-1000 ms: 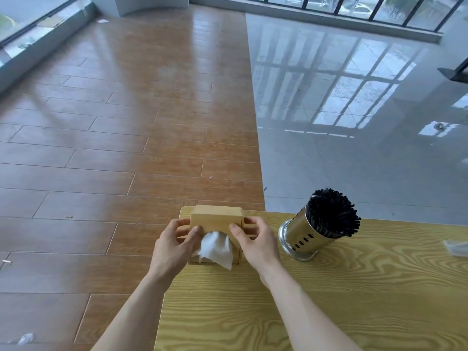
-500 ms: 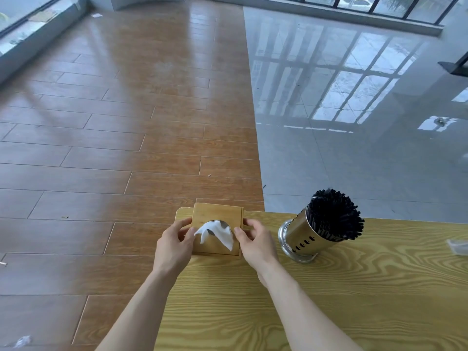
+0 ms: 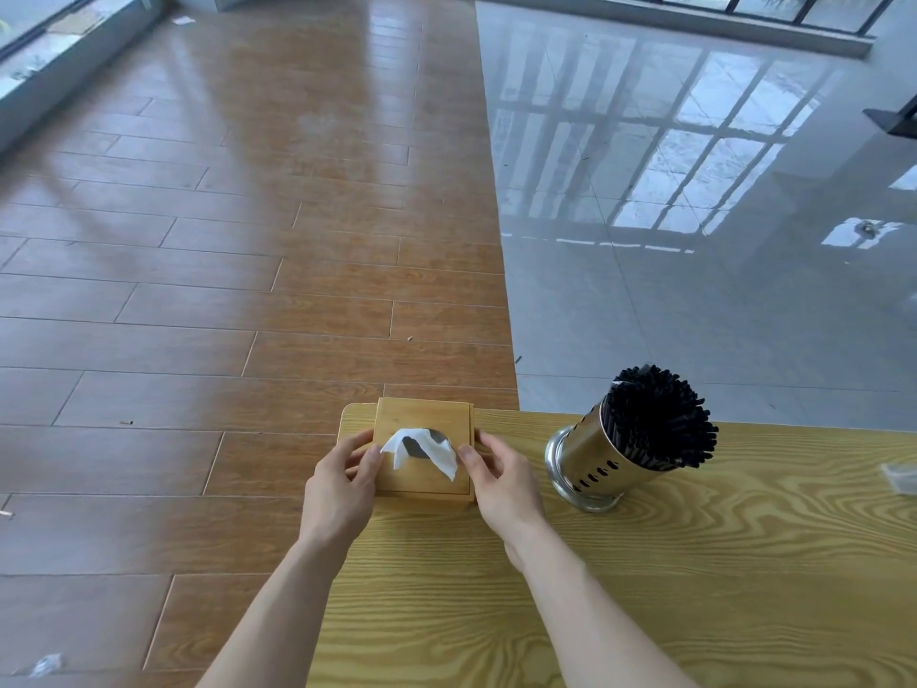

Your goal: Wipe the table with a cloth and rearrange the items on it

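A square wooden tissue box [image 3: 426,418] sits flat at the far left corner of the yellow wood-grain table [image 3: 645,588], with a white tissue [image 3: 422,446] sticking out of the round hole in its top. My left hand [image 3: 340,481] grips the box's left side and my right hand [image 3: 501,481] grips its right side, thumbs on the top face. To the right stands a perforated steel holder [image 3: 590,461] full of black chopsticks [image 3: 655,419], leaning right. No cloth is in view.
The table's left edge and far edge meet just beyond the box, with brown plank floor to the left and glossy grey tile beyond. A small clear wrapper [image 3: 900,476] lies at the table's right edge. Bits of litter dot the floor.
The tissue box was tipped up on its side with its opening facing me; it has been laid down flat with the opening upward, both hands still on it.
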A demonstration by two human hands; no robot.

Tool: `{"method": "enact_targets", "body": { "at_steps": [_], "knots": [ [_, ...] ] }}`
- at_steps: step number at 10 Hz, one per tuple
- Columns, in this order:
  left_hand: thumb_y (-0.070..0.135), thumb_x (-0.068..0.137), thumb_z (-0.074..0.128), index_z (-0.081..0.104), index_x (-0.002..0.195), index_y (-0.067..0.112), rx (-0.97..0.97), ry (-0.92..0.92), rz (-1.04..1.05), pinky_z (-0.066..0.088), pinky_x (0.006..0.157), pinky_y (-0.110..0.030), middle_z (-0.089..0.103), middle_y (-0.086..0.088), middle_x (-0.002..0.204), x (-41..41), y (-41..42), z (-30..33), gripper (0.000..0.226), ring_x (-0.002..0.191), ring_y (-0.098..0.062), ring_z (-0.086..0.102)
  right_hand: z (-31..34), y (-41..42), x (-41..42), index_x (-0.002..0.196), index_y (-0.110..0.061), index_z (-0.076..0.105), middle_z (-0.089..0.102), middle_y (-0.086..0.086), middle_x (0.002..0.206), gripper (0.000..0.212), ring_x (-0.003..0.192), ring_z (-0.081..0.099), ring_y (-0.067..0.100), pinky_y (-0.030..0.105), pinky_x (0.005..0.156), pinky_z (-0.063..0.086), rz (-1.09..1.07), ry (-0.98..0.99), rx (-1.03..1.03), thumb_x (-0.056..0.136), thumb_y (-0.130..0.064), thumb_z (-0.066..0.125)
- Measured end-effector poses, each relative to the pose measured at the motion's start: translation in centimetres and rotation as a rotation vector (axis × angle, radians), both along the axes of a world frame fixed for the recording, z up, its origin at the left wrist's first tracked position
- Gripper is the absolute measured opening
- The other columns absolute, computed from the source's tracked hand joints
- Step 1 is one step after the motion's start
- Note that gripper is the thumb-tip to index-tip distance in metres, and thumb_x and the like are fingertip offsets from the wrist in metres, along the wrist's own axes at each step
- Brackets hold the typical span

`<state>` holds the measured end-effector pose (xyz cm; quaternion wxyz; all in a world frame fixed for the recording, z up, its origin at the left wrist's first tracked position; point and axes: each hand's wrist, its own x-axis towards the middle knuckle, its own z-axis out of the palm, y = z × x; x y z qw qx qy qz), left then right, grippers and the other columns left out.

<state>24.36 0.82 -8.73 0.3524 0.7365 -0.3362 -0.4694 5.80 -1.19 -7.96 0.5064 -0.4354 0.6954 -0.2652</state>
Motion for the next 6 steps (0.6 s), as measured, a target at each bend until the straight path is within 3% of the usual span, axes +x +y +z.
{"method": "enact_targets", "body": {
  "at_steps": [2, 3, 4, 6],
  "knots": [
    [0.032, 0.102, 0.053, 0.056, 0.140, 0.025, 0.005, -0.024, -0.019, 0.050, 0.089, -0.035, 0.068, -0.003, 0.125, 0.1, -0.1, 0.1, 0.039, 0.111, -0.021, 0.063, -0.2, -0.1, 0.2, 0.144, -0.027, 0.053, 0.061, -0.005, 0.130, 0.049, 0.121, 0.054, 0.013, 0.038, 0.104, 0.050, -0.015, 0.017, 0.010, 0.098, -0.042, 0.061],
    [0.032, 0.103, 0.052, 0.056, 0.141, 0.026, 0.010, -0.050, -0.020, 0.048, 0.089, -0.035, 0.068, -0.003, 0.128, -0.2, -0.1, 0.2, 0.039, 0.110, -0.020, 0.062, 0.3, -0.2, 0.3, 0.145, -0.027, 0.052, 0.061, -0.002, 0.135, 0.049, 0.121, 0.055, 0.015, 0.037, 0.103, 0.049, -0.016, 0.009, 0.035, 0.099, -0.040, 0.061],
    [0.035, 0.103, 0.051, 0.054, 0.142, 0.026, 0.008, -0.121, -0.048, 0.051, 0.091, -0.038, 0.067, -0.002, 0.130, -0.2, 0.0, 0.9, 0.040, 0.109, -0.020, 0.062, 0.8, -0.1, 0.3, 0.146, -0.025, 0.051, 0.059, 0.000, 0.144, 0.049, 0.131, 0.055, 0.021, 0.042, 0.109, 0.047, -0.019, 0.069, 0.032, 0.100, -0.041, 0.057],
    [0.044, 0.101, 0.048, 0.051, 0.142, 0.022, -0.035, -0.291, -0.048, 0.047, 0.096, -0.040, 0.066, -0.003, 0.136, 0.2, 1.7, 3.4, 0.046, 0.122, -0.025, 0.062, 3.3, 1.7, -1.4, 0.147, -0.030, 0.050, 0.063, -0.002, 0.142, 0.054, 0.128, 0.060, 0.020, 0.041, 0.108, 0.047, 0.053, 0.262, -0.019, 0.099, -0.055, 0.047]
  ]
}}
